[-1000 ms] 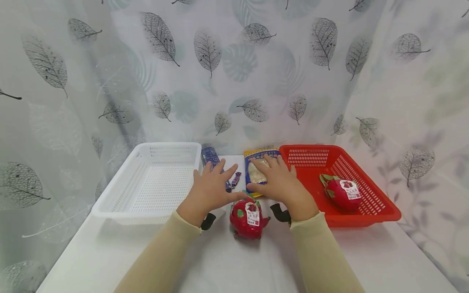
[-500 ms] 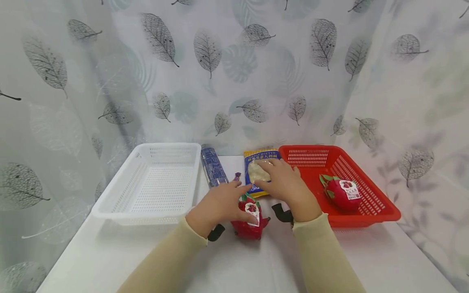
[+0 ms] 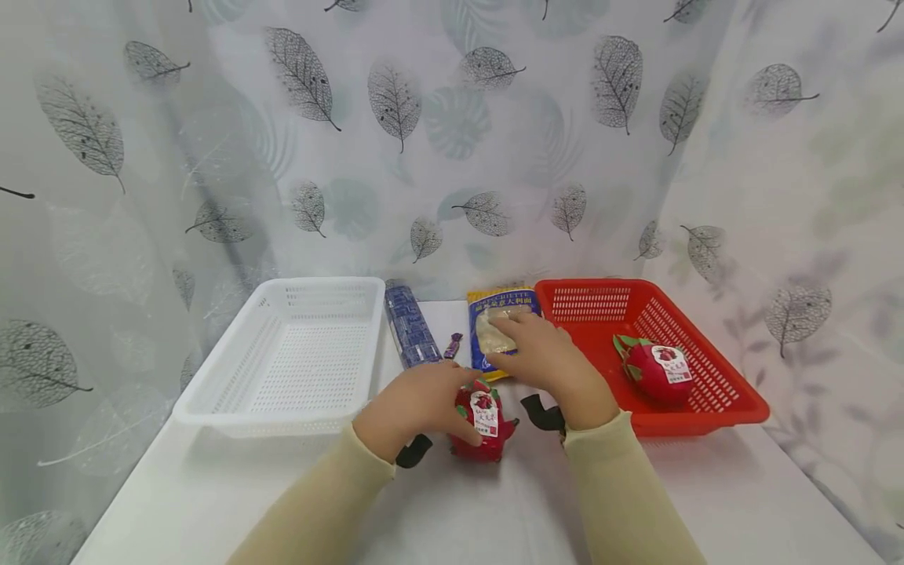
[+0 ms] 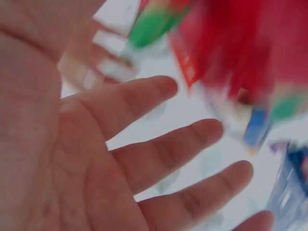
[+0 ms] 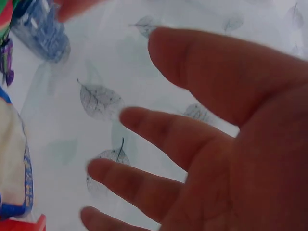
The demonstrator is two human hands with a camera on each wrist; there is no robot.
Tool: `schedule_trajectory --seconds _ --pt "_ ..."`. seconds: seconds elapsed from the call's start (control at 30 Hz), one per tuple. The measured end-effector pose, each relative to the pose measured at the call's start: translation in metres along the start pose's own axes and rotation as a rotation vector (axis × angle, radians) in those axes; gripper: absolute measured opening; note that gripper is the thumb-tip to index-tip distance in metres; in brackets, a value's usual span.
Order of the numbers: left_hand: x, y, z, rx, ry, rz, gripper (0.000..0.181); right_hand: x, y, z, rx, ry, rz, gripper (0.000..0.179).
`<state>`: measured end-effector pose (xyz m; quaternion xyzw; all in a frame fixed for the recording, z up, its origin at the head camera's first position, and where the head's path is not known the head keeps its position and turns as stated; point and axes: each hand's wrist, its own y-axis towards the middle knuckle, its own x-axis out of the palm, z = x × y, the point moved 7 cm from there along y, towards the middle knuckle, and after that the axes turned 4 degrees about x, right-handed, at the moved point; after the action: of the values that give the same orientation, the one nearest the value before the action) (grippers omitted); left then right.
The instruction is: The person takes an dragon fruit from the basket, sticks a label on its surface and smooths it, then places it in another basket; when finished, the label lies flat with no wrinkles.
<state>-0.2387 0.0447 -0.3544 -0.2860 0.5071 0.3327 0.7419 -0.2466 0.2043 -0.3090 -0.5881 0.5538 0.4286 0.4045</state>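
A red dragon fruit with green scales and a white label sits on the white table in the head view. My left hand reaches over its left side, thumb in front and fingers behind. In the left wrist view the fruit is blurred, and the extended fingers lie apart from it. My right hand hovers with spread fingers, holding nothing, near a blue-and-yellow orecchiette pasta bag. Its fingers also look spread in the right wrist view.
A white basket stands left. In the red basket at right lies another dragon fruit. A blue patterned packet and a small purple wrapped candy lie behind the hands. A leaf-print curtain backs the table.
My left hand has come down and to the right, from above the table to around the dragon fruit's left side. The right hand has drawn its fingers slightly closer together, staying nearly in place.
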Motion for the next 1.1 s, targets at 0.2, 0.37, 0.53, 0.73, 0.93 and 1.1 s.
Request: schedule_trajectory --seconds 0.2,0.37,0.53,0.73,0.93,1.1 --pt "-0.039 -0.015 -0.031 -0.106 0.004 0.109 0.095 0.037 -0.008 -0.025 -0.078 0.054 -0.201 0.075" --pt "-0.053 -0.021 -0.043 -0.14 0.027 0.152 0.095 0.072 -0.016 -0.042 -0.114 0.026 -0.354 0.079" --pt "-0.056 -0.019 -0.041 -0.127 0.029 0.17 0.095 0.088 -0.022 -0.046 -0.134 -0.063 -0.384 0.079" --pt "-0.06 -0.02 -0.038 -0.127 0.052 0.183 0.093 0.09 -0.022 -0.046 -0.174 -0.042 -0.349 0.072" --pt "-0.059 -0.023 -0.04 -0.136 0.04 0.188 0.093 0.097 -0.026 -0.039 -0.202 0.006 -0.291 0.069" --pt "-0.062 -0.025 -0.041 -0.151 0.041 0.221 0.09 0.092 -0.032 -0.032 -0.196 0.13 -0.173 0.07"
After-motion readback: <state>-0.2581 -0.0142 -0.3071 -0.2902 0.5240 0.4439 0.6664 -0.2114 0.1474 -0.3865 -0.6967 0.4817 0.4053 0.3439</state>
